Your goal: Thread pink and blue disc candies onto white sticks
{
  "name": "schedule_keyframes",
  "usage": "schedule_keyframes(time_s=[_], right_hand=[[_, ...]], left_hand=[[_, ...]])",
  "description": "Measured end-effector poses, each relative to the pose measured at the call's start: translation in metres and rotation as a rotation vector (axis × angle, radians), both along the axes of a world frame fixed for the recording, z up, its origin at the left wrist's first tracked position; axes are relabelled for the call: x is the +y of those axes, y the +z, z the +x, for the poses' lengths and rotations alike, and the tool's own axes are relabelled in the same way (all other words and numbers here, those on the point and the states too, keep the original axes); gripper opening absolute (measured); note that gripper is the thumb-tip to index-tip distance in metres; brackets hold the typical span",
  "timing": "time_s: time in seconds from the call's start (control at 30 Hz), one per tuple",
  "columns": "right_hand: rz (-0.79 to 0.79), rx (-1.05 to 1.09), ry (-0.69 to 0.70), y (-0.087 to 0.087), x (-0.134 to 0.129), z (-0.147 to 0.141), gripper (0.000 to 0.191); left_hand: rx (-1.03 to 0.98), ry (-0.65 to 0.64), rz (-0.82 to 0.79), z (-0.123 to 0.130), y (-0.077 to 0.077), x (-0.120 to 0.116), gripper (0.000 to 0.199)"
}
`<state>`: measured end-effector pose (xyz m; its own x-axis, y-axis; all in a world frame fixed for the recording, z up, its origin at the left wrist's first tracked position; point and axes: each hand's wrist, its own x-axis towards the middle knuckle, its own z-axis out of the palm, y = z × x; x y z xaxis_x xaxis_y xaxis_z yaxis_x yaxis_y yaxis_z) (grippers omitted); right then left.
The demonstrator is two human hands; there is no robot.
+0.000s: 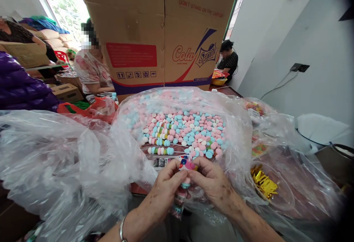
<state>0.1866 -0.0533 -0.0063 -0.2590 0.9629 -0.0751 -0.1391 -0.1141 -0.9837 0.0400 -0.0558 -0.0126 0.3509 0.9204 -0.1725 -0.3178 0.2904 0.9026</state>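
My left hand [166, 185] and my right hand [214, 183] meet at the front of the table, fingers pinched on the colourful printed top of a narrow clear candy bag [178, 206]. The bag hangs down below the thumbs. Pink, blue and white pieces show through its film, and the fingers partly cover it. Just beyond my hands lie several candy skewers [160, 151] with pink, white, blue and green pieces on white sticks. Behind them spreads a heap of loose pink, blue and white candies [190, 124] inside a large clear plastic sheet [238, 124].
A tall cardboard carton [135, 20] stands behind the candies. Gold twist ties [264, 183] fill a clear round tub at right. Crumpled plastic [55, 149] covers the left side. A person in a patterned shirt [92, 68] sits beyond, another person [229, 58] at back right.
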Motion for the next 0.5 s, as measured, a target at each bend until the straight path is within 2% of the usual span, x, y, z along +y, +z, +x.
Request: schedule_keyframes(time_s=[0.07,0.13,0.23,0.3,0.37,0.43,0.5], right_hand=[[-0.020,0.102,0.033,-0.001,-0.002,-0.002,0.020],[-0.029,0.192,0.063,-0.004,-0.002,0.000,0.015],[-0.002,0.187,0.133,-0.008,-0.001,0.008,0.028],[0.079,0.031,0.190,-0.008,0.001,0.016,0.029],[0.208,-0.172,0.218,-0.005,0.003,0.022,0.014],[0.373,-0.356,0.185,-0.003,0.003,0.024,0.013],[0.538,-0.511,0.090,-0.002,0.001,0.023,0.018]], left_hand=[[-0.006,0.020,-0.052,-0.003,0.000,0.000,0.024],[-0.024,-0.017,-0.087,-0.007,0.002,0.000,0.024],[-0.079,-0.148,-0.187,-0.011,0.004,0.003,0.018],[-0.086,-0.266,-0.273,-0.012,0.004,0.006,0.012],[-0.065,-0.356,-0.336,-0.013,0.002,0.011,0.015],[-0.055,-0.389,-0.341,-0.013,0.000,0.016,0.018],[-0.040,-0.424,-0.301,-0.015,0.000,0.019,0.021]])
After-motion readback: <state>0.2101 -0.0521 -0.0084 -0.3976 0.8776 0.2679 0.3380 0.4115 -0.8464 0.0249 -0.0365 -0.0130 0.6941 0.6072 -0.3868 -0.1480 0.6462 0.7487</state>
